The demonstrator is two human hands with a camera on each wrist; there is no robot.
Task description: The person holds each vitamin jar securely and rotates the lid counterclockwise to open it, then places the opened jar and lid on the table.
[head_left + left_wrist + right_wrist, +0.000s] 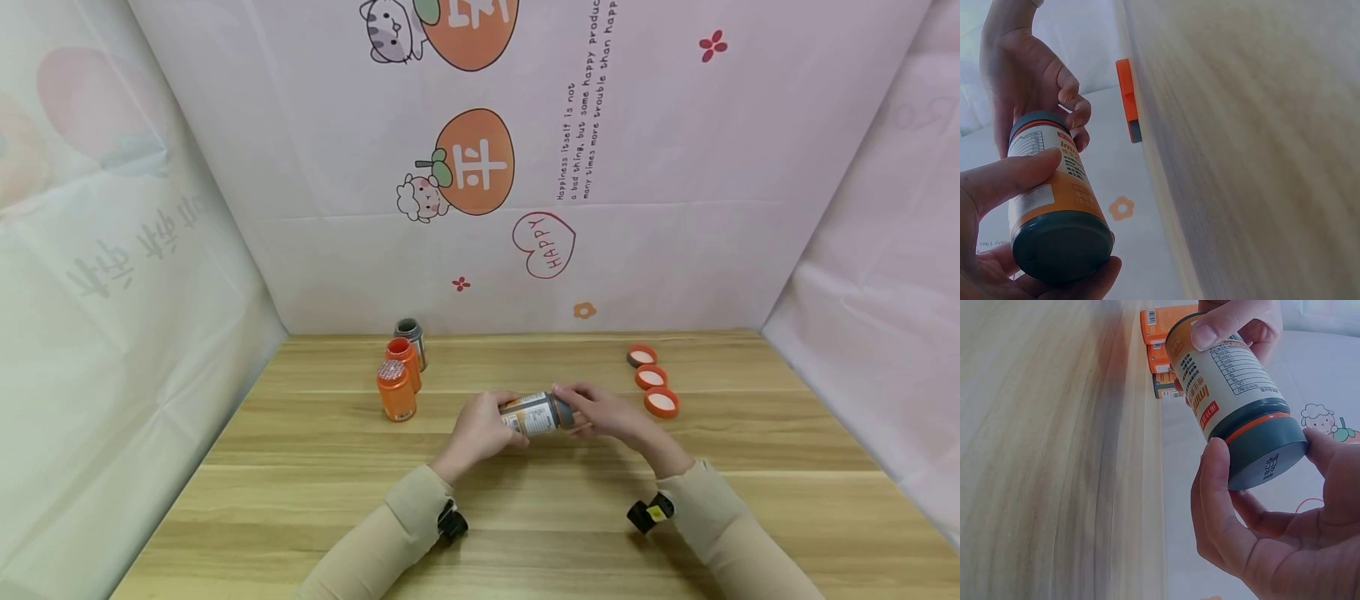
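Note:
A dark grey-green supplement bottle (529, 414) with a white and orange label lies tilted on its side above the table. My left hand (483, 429) grips its body near the base, thumb across the label in the left wrist view. At the other end, my right hand (603, 412) pinches the dark cap (1267, 450) between thumb and fingers. An orange band (1254, 427) shows between cap and bottle neck. In the right wrist view, dark print marks the cap's top.
Two orange bottles (396, 392) and a grey bottle (410, 330), the grey one and one orange one uncapped, stand in a row at the left. Three caps (651, 377) with white insides face up in a row at the right. A printed cloth wall (645, 267) rises behind the wooden table (315, 500).

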